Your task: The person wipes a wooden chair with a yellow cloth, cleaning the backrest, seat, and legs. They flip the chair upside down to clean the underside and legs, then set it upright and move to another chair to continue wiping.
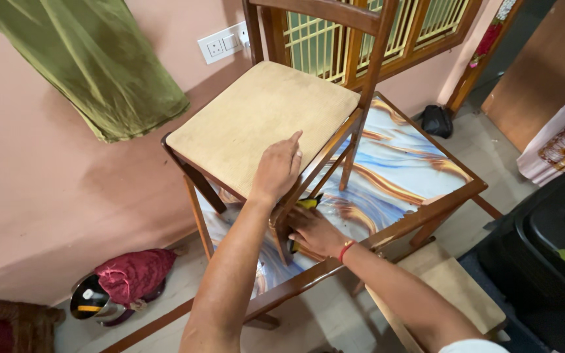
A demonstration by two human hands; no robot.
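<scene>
Pink-walled room, marbled surface (400, 163): wooden chair (263, 117), rigid and fairly heavy, stands toward its left edge, best held by seat rail or leg; left hand (277, 168) rests loosely curled on the seat's front edge, right hand (315, 232) pinches a yellow-black tool (307, 204) at the front leg.

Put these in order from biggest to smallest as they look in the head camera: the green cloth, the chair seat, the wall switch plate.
1. chair seat
2. green cloth, cut off by the frame edge, so unsure against the seat
3. wall switch plate, clearly smallest
</scene>
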